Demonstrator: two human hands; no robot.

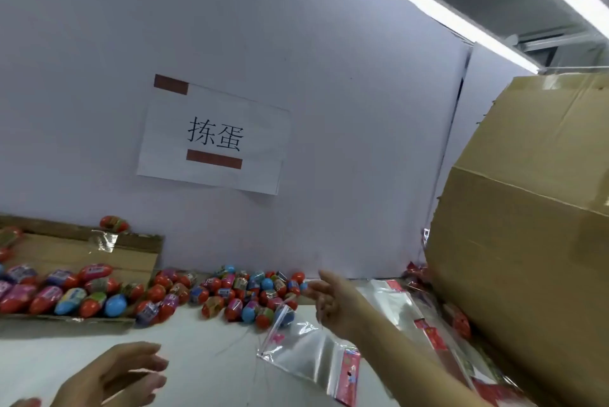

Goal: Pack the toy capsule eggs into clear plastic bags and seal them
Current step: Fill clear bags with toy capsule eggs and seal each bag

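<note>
A pile of toy capsule eggs (244, 293), red, blue and pink, lies on the white table against the wall. More eggs (66, 296) fill a low cardboard tray (99, 255) at the left. My right hand (334, 304) reaches toward the pile, its fingertips next to the nearest eggs. A clear plastic bag (303, 345) with a red header hangs from its lower fingers. My left hand (112, 377) hovers low at the left with its fingers apart, holding nothing.
A big cardboard box (527, 241) stands at the right, close to my right arm. Beside it lies a heap of spare clear bags (405, 304) with red headers. A paper sign (214, 139) hangs on the white wall behind the table.
</note>
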